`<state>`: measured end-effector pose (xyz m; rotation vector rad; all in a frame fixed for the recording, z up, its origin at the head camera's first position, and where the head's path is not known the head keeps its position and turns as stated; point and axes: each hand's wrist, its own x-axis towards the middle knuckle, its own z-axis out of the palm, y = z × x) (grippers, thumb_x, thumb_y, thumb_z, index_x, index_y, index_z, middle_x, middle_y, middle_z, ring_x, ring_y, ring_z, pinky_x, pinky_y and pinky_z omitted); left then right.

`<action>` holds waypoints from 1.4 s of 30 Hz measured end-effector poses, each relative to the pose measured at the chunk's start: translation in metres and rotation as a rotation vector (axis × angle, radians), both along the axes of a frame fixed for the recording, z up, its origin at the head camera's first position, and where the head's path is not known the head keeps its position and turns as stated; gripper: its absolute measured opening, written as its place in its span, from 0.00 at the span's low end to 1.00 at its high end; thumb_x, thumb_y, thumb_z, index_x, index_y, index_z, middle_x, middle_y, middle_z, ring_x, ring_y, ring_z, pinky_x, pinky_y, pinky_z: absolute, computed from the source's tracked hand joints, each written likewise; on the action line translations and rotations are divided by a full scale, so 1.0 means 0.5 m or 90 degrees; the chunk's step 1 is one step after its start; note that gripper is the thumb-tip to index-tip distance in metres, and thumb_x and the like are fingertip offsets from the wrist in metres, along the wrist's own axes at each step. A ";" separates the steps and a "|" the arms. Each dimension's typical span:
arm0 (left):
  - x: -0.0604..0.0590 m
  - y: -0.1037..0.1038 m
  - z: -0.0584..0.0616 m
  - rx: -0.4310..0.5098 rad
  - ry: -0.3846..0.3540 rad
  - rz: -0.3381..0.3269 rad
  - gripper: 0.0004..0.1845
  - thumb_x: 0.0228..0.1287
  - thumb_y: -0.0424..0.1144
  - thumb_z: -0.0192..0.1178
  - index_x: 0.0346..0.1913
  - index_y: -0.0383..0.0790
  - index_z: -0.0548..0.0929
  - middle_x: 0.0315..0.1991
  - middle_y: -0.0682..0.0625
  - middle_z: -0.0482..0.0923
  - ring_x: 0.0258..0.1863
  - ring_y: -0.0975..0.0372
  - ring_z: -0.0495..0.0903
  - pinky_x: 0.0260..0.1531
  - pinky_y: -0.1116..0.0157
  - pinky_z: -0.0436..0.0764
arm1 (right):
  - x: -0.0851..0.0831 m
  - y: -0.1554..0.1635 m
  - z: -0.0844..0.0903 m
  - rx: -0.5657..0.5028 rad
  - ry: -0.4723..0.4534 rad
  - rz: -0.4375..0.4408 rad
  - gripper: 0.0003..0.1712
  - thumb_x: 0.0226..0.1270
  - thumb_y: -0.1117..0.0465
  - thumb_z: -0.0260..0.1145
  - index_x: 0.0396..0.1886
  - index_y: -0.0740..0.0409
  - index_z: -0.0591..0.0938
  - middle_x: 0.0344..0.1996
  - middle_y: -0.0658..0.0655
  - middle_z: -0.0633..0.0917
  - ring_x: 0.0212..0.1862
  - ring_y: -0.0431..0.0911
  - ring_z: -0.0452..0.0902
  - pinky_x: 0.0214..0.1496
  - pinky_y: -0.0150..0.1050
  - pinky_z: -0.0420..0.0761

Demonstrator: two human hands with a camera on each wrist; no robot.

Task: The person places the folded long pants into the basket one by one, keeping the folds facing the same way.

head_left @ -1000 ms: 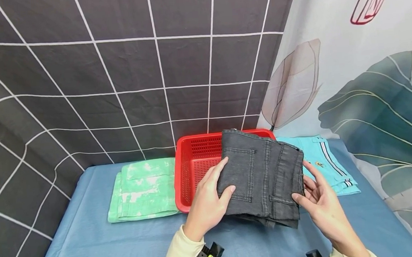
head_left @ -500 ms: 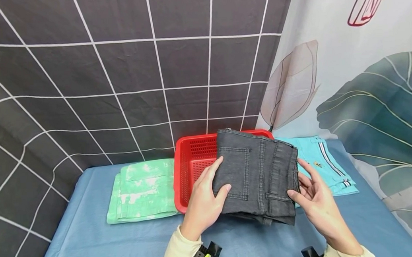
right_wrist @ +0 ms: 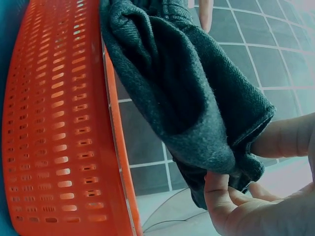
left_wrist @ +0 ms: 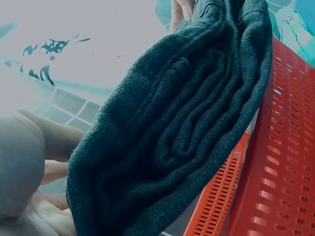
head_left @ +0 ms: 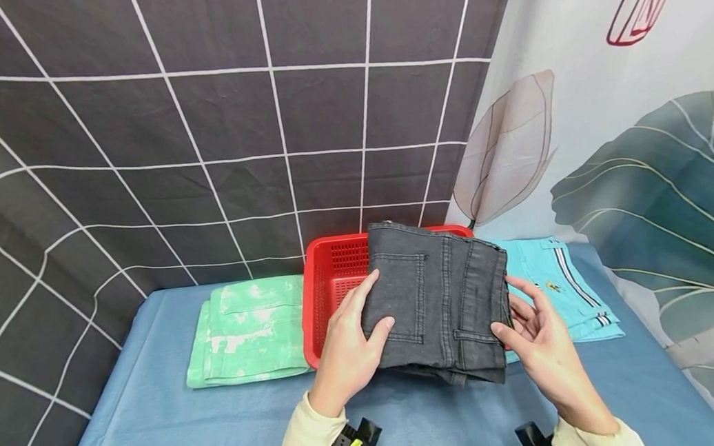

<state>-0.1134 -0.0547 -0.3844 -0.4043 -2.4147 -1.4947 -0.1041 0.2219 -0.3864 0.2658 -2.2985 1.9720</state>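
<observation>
A bench [head_left: 160, 430] under a blue cloth fills the foreground; behind it hangs a dark backdrop [head_left: 201, 123] crossed by white grid lines; to the right hangs a pale curtain [head_left: 600, 61] printed with large teal leaves and a red outline; the light is even.

Three folded garments are in view: one dark grey pair of jeans [head_left: 440, 300], one mint green garment [head_left: 249, 331] and one turquoise garment with striped trim [head_left: 557, 285]. There is one red basket [head_left: 329, 273]. Two hands show, one left hand [head_left: 347, 351] and one right hand [head_left: 536, 338]. One bench [head_left: 160, 430] carries everything.
</observation>
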 end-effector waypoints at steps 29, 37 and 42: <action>0.003 -0.015 -0.020 0.055 0.016 0.052 0.37 0.64 0.32 0.68 0.75 0.49 0.69 0.66 0.51 0.74 0.61 0.57 0.76 0.60 0.51 0.76 | -0.011 -0.035 0.000 -0.069 0.027 0.043 0.33 0.65 0.82 0.57 0.68 0.62 0.65 0.62 0.44 0.78 0.29 0.36 0.77 0.29 0.30 0.78; 0.005 -0.021 -0.023 0.064 0.006 0.069 0.37 0.63 0.31 0.67 0.75 0.51 0.69 0.66 0.52 0.74 0.60 0.57 0.76 0.58 0.49 0.77 | -0.015 -0.039 -0.004 -0.068 0.040 0.087 0.41 0.57 0.88 0.50 0.71 0.63 0.60 0.65 0.54 0.74 0.45 0.41 0.80 0.39 0.29 0.79; 0.004 -0.027 -0.027 0.065 0.009 0.068 0.37 0.63 0.32 0.68 0.75 0.51 0.69 0.66 0.52 0.74 0.62 0.57 0.75 0.59 0.49 0.77 | -0.017 -0.046 -0.011 -0.076 0.048 0.086 0.42 0.57 0.89 0.50 0.72 0.65 0.59 0.66 0.54 0.74 0.52 0.41 0.80 0.45 0.29 0.80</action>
